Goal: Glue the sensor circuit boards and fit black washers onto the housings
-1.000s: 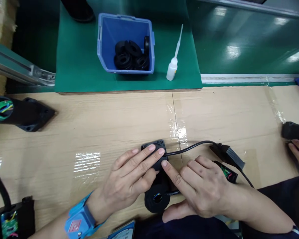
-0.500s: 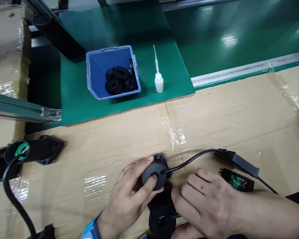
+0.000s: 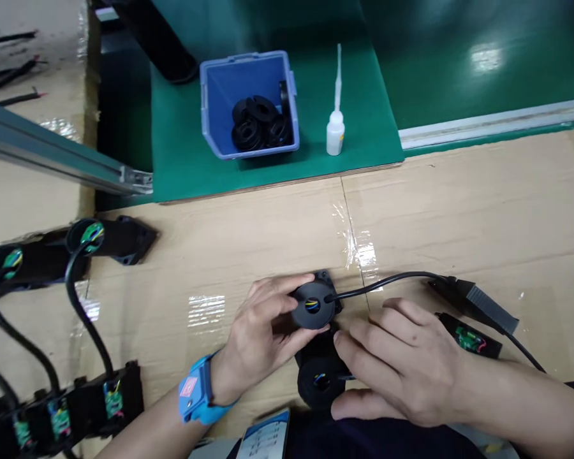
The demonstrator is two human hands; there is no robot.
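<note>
My left hand (image 3: 263,325) is closed around the rim of a black round cap (image 3: 300,317), its thumb below and fingers above. Blue and yellow wires show through the cap's centre hole. From its right side a black cable (image 3: 382,282) runs to a ribbed black casing (image 3: 490,307). Under the cap, a black housing with a square flange (image 3: 324,276) is partly hidden. My right hand (image 3: 402,363) rests beside a second black round cap (image 3: 310,392), thumb and fingers apart. That cap's short cable passes beneath the right hand, and its far end is hidden.
A blue bin (image 3: 215,95) of black rings and a white dropper bottle (image 3: 335,137) stand on a green mat (image 3: 186,172). At left lie wired black housings (image 3: 124,245) and casings (image 3: 134,389). An opened casing with a circuit board (image 3: 471,338) lies right.
My left index finger has come out of the cap's hole, uncovering the wires. The hand now holds the rim. The view has shifted, bringing more housings at left into sight.
</note>
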